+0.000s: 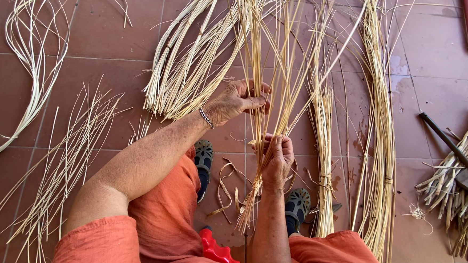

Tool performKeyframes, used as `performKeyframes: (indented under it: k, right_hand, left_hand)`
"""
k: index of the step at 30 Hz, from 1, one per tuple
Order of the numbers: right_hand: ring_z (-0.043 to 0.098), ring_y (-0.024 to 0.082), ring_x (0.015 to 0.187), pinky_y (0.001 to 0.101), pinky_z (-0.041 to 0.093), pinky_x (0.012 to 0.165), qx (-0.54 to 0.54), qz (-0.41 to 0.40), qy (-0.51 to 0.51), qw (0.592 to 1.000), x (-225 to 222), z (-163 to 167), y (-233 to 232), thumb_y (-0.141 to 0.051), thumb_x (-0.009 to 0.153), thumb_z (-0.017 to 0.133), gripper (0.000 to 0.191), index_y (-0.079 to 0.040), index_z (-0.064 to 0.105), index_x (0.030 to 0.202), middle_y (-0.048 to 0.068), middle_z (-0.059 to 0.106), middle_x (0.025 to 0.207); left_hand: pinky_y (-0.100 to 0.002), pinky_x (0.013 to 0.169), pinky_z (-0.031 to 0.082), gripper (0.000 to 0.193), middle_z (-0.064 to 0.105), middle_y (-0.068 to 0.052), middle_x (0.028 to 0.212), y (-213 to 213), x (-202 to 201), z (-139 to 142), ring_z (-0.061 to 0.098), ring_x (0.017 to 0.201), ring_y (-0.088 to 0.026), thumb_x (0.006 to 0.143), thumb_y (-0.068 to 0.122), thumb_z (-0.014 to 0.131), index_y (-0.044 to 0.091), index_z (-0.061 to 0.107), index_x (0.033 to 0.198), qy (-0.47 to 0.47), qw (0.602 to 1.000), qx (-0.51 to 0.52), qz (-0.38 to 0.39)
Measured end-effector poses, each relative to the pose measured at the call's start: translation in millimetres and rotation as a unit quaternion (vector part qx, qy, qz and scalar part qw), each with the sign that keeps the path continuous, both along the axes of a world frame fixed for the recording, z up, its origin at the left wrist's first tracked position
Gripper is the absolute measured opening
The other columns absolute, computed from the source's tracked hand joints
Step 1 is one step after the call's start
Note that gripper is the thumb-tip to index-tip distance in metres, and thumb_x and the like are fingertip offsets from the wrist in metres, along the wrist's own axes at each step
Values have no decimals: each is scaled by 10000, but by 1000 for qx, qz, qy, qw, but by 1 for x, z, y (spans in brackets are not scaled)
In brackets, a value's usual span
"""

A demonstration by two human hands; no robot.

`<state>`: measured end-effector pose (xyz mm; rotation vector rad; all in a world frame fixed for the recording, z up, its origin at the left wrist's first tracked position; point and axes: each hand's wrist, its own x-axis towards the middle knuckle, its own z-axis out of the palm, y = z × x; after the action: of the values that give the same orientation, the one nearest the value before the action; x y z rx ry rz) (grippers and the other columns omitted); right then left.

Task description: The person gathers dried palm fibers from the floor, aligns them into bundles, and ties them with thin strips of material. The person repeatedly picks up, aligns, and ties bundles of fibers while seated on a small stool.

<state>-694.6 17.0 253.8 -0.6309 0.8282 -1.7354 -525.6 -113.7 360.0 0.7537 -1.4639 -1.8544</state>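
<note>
A: What does each hand grip?

B: The right hand [277,159] is clenched around a bundle of pale straw stalks [271,85], low on the stems. The left hand [237,100] pinches a few stalks of the same bundle higher up. The bundle stands upright between the person's knees.

A: And around them?

B: More straw bundles [381,128] lie on the red tiled floor [105,34] to the right, loose cane strips [30,57] to the left. Black shoes [203,154] rest below. A red plastic object [214,249] sits between orange-clothed legs. No packages or labels show.

Head camera looks steeply down, close above the floor [100,34].
</note>
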Motion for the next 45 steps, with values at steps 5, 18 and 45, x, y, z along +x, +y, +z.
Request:
performKeyframes:
  k: [5,18,45]
  right_hand:
    - [744,213,740,382,656,673,-6,-6,-17,1000,-1,2,0,-239,1073,582,208,-35,596,1038,137,741,958]
    - [746,193,738,286,609,588,2,4,59,998,-3,-3,3,-268,1041,632,239,-35,623,991,113,748,960]
    - [759,219,793,312,616,615,0,6,13,1000,-5,-10,-7,-257,1001,682,209,-68,598,1031,101,738,909]
  left_hand:
    - [-335,832,646,288,734,-73,1035,-2,0,-1,733,961,-152,965,136,706,69,653,1240,-11,1000,-20,6]
    - [-281,797,635,322,703,-9,928,-3,-1,-7,696,859,-80,921,266,750,118,658,1191,-69,996,-37,48]
    - [-248,738,686,158,758,-85,933,1,1,-14,758,821,-111,1015,87,604,25,676,1141,-72,992,-95,40]
